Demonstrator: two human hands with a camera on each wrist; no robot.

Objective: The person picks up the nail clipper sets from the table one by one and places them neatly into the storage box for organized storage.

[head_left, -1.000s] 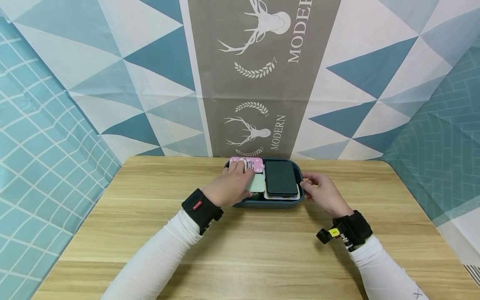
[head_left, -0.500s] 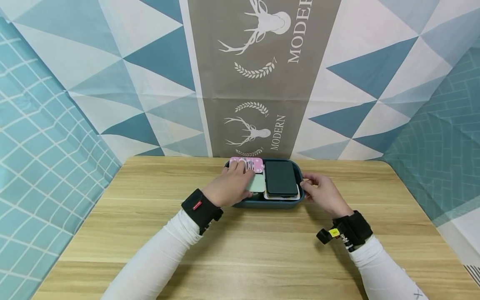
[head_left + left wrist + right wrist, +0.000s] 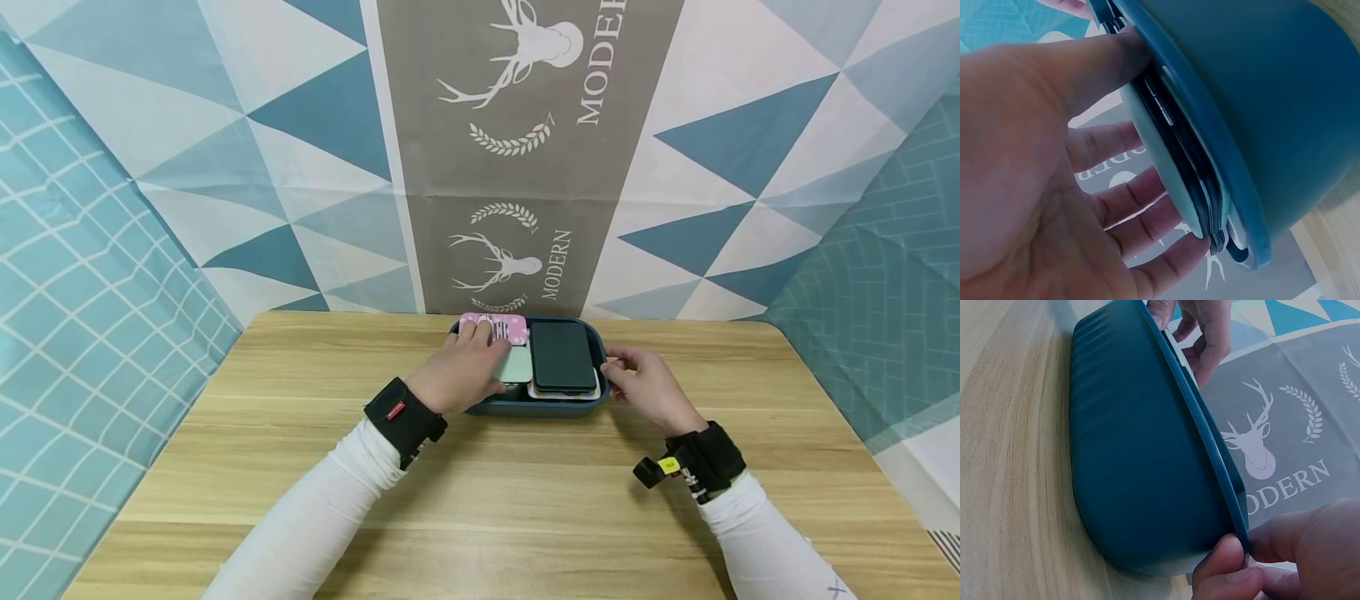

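Observation:
A dark teal plastic bin (image 3: 551, 409) sits at the table's back edge, packed with flat items. My left hand (image 3: 459, 368) reaches over its left end, fingers bent across a mint-green flat case (image 3: 514, 367), thumb at the case's near edge. In the left wrist view, thin dark slabs (image 3: 1175, 134) stand in a stack between that case and the bin's rim. Behind the fingers lies a pink patterned case (image 3: 516, 328). A black rectangular slab (image 3: 562, 357) rests on the right side over pale, card-like pieces (image 3: 588, 392). My right hand (image 3: 647, 385) pinches the bin's right rim between thumb and fingers.
The wood-grain table (image 3: 480, 517) spreads in front of the bin. Right behind it hangs a patterned cloth (image 3: 517, 175) with deer heads and triangles. Blue grid cloth (image 3: 90, 275) covers the left side, teal cloth (image 3: 885, 250) the right.

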